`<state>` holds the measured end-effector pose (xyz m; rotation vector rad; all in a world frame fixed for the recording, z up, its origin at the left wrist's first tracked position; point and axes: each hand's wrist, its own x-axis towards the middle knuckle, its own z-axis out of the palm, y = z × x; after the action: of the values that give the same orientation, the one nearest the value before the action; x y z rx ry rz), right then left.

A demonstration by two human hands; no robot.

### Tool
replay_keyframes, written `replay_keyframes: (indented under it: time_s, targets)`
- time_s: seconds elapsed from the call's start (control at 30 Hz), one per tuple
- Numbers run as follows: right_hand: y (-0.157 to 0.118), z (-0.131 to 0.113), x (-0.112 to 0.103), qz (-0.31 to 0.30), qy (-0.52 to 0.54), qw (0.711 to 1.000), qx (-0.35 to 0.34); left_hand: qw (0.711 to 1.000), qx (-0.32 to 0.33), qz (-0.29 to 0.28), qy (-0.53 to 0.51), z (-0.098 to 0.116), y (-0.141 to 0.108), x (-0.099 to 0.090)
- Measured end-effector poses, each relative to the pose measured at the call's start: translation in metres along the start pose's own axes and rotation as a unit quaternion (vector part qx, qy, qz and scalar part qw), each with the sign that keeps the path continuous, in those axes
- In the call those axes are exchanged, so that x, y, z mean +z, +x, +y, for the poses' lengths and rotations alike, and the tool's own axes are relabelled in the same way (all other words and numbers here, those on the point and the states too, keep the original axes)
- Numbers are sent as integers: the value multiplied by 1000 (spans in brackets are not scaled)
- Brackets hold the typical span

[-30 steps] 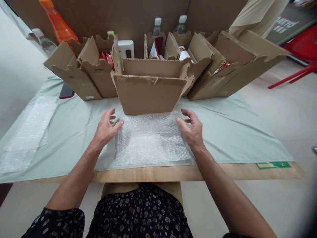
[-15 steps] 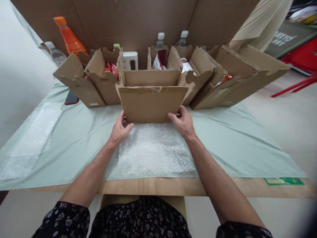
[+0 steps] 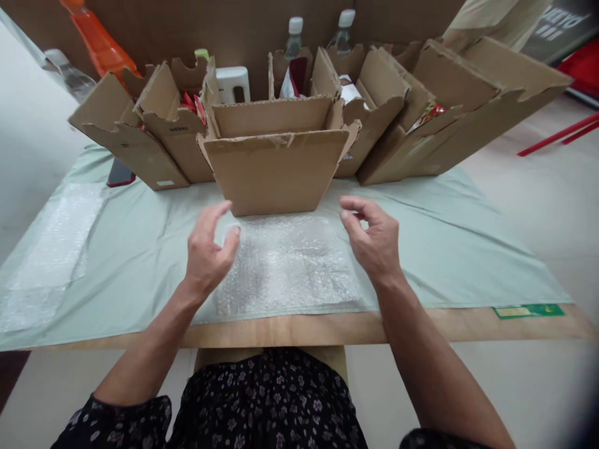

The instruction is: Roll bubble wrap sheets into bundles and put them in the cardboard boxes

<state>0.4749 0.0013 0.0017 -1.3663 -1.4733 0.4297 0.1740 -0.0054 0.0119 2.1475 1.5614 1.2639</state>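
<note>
A brown cardboard box [image 3: 276, 174] with an open top stands upright at the middle of the table, in front of the other boxes. Just left of its lower front, my left hand [image 3: 208, 249] is raised with thumb and fingers apart, holding nothing. My right hand [image 3: 372, 237] is off the box's lower right side, its fingers curved and a gap showing between thumb and forefinger, nothing in it. Between my hands a sheet of clear bubble wrap [image 3: 290, 265] lies flat on the green cloth [image 3: 444, 249].
More open cardboard boxes [image 3: 140, 149] line the back, with bottles and packets in or behind them. Another bubble wrap strip [image 3: 60, 237] and a phone [image 3: 120, 173] lie at left. A green card [image 3: 528, 311] is at the front right edge. A person's sleeve [image 3: 496, 22] shows behind.
Both my hands have let go of the middle box and moved apart, back from its sides. The box stays standing in its place, and the camera view has tilted a little.
</note>
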Motion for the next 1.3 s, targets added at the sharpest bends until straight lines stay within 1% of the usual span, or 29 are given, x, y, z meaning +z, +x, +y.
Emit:
replay_keyframes:
  time_s: [0.07,0.13,0.2,0.23,0.3,0.37,0.43,0.53,0.6,0.67,0.7,0.77,0.87,0.93,1.0,1.07,1.13,1.23,1.3]
  targets:
    - [-20,-11,3,-67,-12,997,-24,993,68,-95,10,17,-14,4]
    - [-37,-17,17,-158,-46,984,-64,975,104,-193,33,25,-27,19]
    - [-49,-19,35,-241,-116,959,-97,951,106,-277,84,23,-37,34]
    - [-54,-18,42,-271,-159,943,-106,939,102,-308,113,19,-41,40]
    - [-60,-13,46,-299,-247,915,-114,921,96,-339,164,6,-47,41]
    - [-65,-4,37,-291,-318,895,-111,913,96,-342,201,-9,-51,31]
    - [-70,6,17,-269,-367,885,-100,910,93,-336,223,-23,-56,14]
    - [-77,18,-16,-227,-404,883,-80,915,76,-317,236,-35,-62,-9]
    - [-76,17,-27,-196,-410,888,-73,923,69,-299,233,-35,-62,-14]
    - [-70,8,-23,-175,-404,894,-81,931,71,-281,221,-26,-57,-8]
    - [-66,2,-15,-172,-396,897,-93,935,76,-273,213,-20,-53,-3]
    - [-56,-10,7,-191,-375,899,-125,938,89,-269,200,-7,-45,12]
    - [-47,-16,38,-261,-356,884,-156,922,108,-312,201,4,-39,31]
    - [-49,-11,46,-294,-357,872,-160,907,115,-347,210,2,-39,35]
    - [-55,0,42,-295,-363,869,-162,899,116,-362,217,-5,-41,33]
    - [-61,11,29,-276,-370,873,-157,897,116,-366,217,-11,-42,28]
    - [-66,16,15,-261,-381,875,-142,897,116,-369,213,-13,-43,23]
    - [-72,10,2,-247,-395,875,-131,902,116,-362,204,-8,-46,20]
    - [-77,-1,5,-244,-391,875,-148,905,127,-356,195,-1,-49,21]
